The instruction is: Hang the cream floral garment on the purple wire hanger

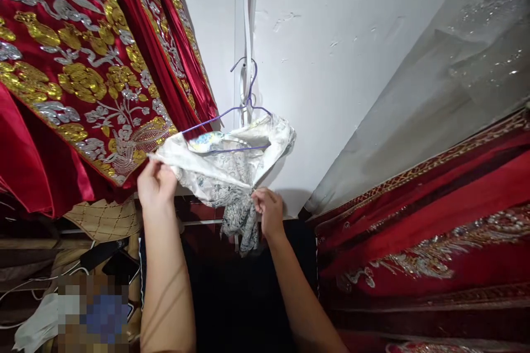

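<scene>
A pale cream cloth (226,162) with a grey-blue pattern hangs bunched on a purple wire hanger (244,105). The hanger's hook sits on a white fitting on the wall (331,66). My left hand (156,185) pinches the cloth's left edge and holds it out sideways. My right hand (269,210) grips the gathered lower part of the cloth, whose tail (242,229) dangles below my fingers.
Red garments with gold and silver embroidery (78,77) hang at the left. More red embroidered fabric (434,215) under a clear plastic cover (455,77) fills the right. Cables, a phone and white cloth (41,317) lie low at the left. Between my arms it is dark.
</scene>
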Available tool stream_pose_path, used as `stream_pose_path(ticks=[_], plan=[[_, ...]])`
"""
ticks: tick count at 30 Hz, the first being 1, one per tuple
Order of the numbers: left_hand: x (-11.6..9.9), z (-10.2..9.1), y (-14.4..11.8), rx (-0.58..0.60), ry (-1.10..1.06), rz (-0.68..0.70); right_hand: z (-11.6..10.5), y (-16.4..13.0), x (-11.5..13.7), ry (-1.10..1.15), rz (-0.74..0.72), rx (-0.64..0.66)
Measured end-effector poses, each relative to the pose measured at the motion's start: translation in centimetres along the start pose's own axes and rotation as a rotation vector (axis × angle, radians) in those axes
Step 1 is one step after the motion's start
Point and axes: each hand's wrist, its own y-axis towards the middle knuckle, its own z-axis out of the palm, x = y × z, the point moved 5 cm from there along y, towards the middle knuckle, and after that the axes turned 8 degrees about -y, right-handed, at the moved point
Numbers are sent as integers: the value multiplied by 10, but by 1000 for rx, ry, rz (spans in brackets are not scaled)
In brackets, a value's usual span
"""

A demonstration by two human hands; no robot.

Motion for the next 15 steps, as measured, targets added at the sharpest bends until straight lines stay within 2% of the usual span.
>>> stream_pose_path(ticks=[3, 4, 6, 8, 11, 13, 15], plan=[[39, -19, -51, -92, -102, -239, -11, -23, -11, 32, 81, -36], [55, -23, -71, -217, -219, -382, -16, -28, -13, 2, 97, -39], [74, -19, -101, -347, -343, -511, -28, -34, -12, -119, 111, -3], [78, -8, -117, -380, -392, -545, -38, -35, -9, -262, 124, 83], [62, 24, -129, -226, -428, -564, -45, -34, -3, -422, 107, 185], [42, 52, -136, -22, -408, -549, -42, -34, 1, -470, 69, 200], [21, 80, -146, 223, -266, -493, -27, -37, 5, -505, -21, 300]])
